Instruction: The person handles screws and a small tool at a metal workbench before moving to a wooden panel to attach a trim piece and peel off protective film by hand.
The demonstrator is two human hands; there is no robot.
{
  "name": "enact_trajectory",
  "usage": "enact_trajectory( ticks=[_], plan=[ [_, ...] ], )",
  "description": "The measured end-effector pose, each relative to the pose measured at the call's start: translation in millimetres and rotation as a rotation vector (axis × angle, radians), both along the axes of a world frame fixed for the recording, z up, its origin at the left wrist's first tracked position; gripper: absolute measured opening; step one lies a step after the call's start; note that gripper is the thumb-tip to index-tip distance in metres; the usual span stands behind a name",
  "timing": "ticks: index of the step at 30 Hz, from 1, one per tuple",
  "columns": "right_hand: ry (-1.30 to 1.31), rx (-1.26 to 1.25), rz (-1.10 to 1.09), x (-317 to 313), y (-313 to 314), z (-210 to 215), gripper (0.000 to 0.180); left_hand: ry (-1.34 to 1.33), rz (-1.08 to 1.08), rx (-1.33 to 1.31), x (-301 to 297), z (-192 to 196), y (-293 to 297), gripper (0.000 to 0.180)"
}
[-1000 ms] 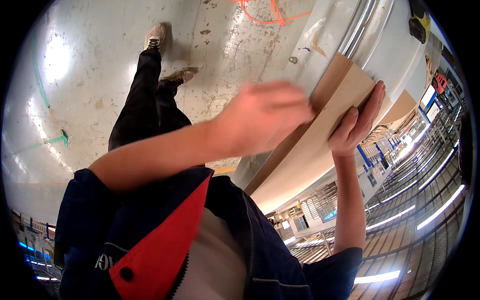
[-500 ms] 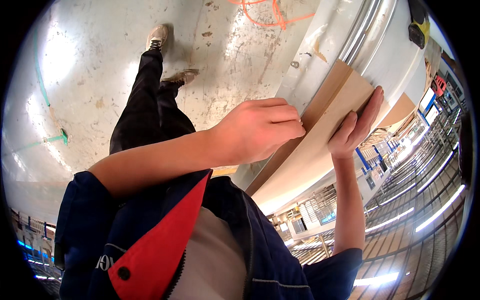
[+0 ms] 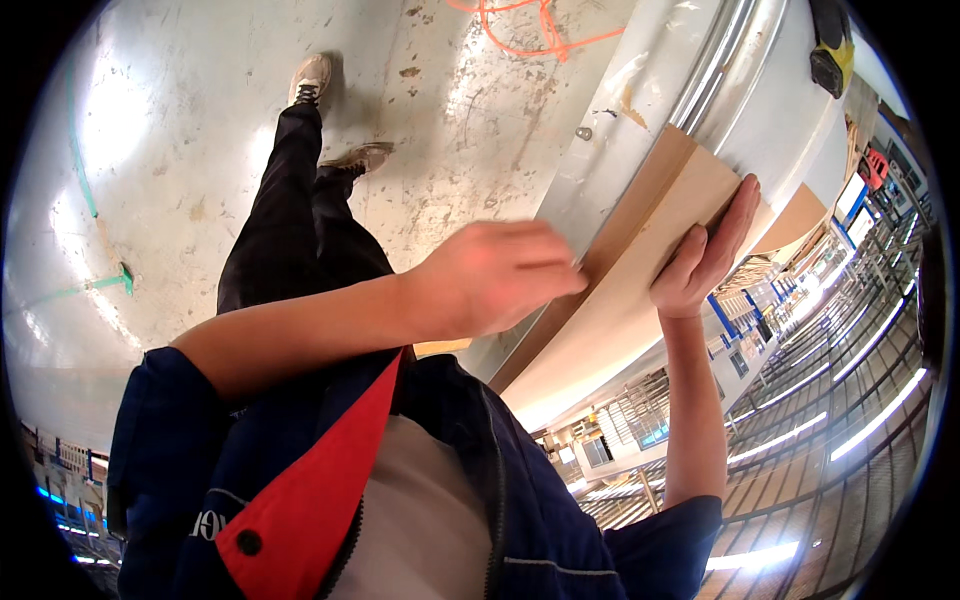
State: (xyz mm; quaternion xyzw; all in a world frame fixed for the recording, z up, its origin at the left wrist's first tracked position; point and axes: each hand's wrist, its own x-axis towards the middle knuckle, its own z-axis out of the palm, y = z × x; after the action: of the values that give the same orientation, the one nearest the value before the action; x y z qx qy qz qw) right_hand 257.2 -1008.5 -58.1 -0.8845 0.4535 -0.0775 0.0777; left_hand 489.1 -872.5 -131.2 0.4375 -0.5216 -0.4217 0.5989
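Note:
A long pale wooden board with a brown edge face runs slantwise along the metal worktop. At that brown edge is my left hand, its fingers curled together and slightly smeared by motion. Whatever may be between those fingers is hidden, and I cannot tell whether the fingertips touch the edge. My right hand lies flat along the far side of the board's pale face, fingers stretched and the thumb apart.
A metal worktop with a rounded shiny rim bears the board. A black and yellow tool sits at its far right end. An orange hose lies on the scuffed floor. Behind my right hand is a brown sheet.
My left hand has shifted left and a little nearer along the board's edge, and is blurrier now. My right hand keeps its place on the board. The whole view has shifted slightly.

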Motion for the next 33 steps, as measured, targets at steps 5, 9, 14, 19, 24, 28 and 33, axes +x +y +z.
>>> enact_trajectory(
  ticks=[5, 9, 14, 19, 24, 28, 33],
  plan=[
    [0.001, 0.009, -0.013, 2, 0, 1, 0.078, -0.006, 0.234, 0.022, 16, 10, -90, 0.017],
    [-0.002, 0.004, -0.011, 3, 0, 1, 0.078, -0.038, 0.244, 0.040, 13, 12, -93, 0.016],
    [0.001, -0.007, 0.008, 1, -1, 2, 0.079, -0.014, 0.012, 0.014, 5, 5, -23, 0.015],
    [0.005, -0.001, -0.010, 4, 0, 2, 0.079, 0.008, 0.260, 0.058, 21, 9, -84, 0.011],
    [-0.002, -0.010, -0.007, 2, 0, 2, 0.078, 0.036, 0.217, 0.106, 18, 15, -106, 0.007],
    [-0.021, -0.031, 0.010, 1, -2, 2, 0.077, 0.038, 0.210, 0.154, 17, 19, -103, 0.006],
    [0.001, -0.043, -0.005, 2, -3, 0, 0.078, -0.090, 0.157, 0.148, 23, 22, -101, 0.005]
  ],
)
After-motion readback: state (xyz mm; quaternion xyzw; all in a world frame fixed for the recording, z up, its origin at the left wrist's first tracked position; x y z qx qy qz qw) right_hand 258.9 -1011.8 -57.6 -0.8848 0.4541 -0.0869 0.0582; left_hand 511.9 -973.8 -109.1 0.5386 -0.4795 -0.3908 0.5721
